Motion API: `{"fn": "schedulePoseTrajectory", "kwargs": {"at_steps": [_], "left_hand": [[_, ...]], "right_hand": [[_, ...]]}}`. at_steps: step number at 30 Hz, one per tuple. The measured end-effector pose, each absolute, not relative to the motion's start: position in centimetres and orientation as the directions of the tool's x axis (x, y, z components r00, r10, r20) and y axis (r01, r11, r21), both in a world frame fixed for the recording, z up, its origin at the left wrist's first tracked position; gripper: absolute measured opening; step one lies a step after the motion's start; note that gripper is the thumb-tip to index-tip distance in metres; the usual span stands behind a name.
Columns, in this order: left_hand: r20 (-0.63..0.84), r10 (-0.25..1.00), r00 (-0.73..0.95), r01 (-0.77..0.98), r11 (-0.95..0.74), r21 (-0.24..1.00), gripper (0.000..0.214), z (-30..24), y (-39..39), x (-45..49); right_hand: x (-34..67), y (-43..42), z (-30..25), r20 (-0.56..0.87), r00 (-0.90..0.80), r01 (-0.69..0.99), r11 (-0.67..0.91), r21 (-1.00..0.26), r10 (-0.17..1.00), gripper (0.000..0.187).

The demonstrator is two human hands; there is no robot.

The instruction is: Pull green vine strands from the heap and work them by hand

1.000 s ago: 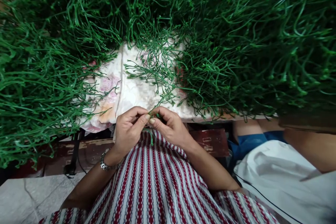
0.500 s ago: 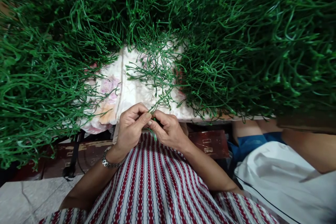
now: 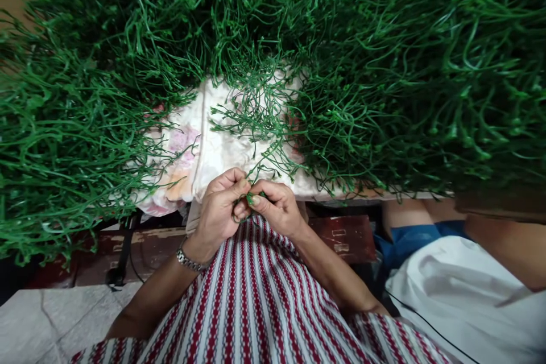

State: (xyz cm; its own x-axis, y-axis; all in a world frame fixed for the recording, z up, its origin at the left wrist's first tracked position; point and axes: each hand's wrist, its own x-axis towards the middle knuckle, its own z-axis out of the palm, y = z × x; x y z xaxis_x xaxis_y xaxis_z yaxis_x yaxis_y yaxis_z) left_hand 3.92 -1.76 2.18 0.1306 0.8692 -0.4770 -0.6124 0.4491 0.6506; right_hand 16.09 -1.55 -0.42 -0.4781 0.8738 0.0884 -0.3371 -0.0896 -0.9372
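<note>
We pinch one green stem (image 3: 256, 173) between left hand (image 3: 219, 210) and right hand (image 3: 279, 210), just off the table (image 3: 384, 194) edge; green heaps (image 3: 384, 68) crowd three sides, floral cloth (image 3: 213, 148) bare between

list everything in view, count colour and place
green strands: heap beyond counting, green, across the top
floral cloth: one, white and pink, under the heap
green sprig: one, green, pinched between both hands
wooden board: one, red-brown, below the cloth
floor: grey, lower left
white garment: one, on another person, lower right
striped garment: one, red and white, lap
watch: one, silver, left wrist
left hand: grip shut on green sprig
right hand: grip shut on green sprig
</note>
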Motion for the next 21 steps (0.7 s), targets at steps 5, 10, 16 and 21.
{"fn": "schedulePoseTrajectory", "kwargs": {"at_steps": [5, 10, 16, 21], "left_hand": [[-0.481, 0.867, 0.131, -0.635, 0.446, 0.631, 0.023, 2.0, -1.7, 4.2], [-0.409, 0.913, -0.003, -0.66, 0.305, 0.686, 0.032, 2.2, -0.1, 2.9], [-0.234, 0.971, -0.053, -0.417, 0.192, 0.888, 0.021, 3.4, -0.1, 3.0], [-0.166, 0.983, -0.078, -0.305, 0.135, 0.943, 0.02, 2.0, -0.4, 3.3]], "right_hand": [[16.2, -1.6, -0.6, 0.05, -0.487, -0.345, -0.139, -0.928, 0.872, 0.019], [15.9, -3.1, 0.1, 0.227, -0.483, -0.218, 0.135, -0.967, 0.845, 0.025], [18.2, -2.2, 1.9, 0.293, -0.37, -0.038, 0.301, -0.953, 0.881, 0.024], [19.4, -1.1, 2.3, 0.137, -0.185, -0.06, 0.128, -0.99, 0.973, 0.013]]}}
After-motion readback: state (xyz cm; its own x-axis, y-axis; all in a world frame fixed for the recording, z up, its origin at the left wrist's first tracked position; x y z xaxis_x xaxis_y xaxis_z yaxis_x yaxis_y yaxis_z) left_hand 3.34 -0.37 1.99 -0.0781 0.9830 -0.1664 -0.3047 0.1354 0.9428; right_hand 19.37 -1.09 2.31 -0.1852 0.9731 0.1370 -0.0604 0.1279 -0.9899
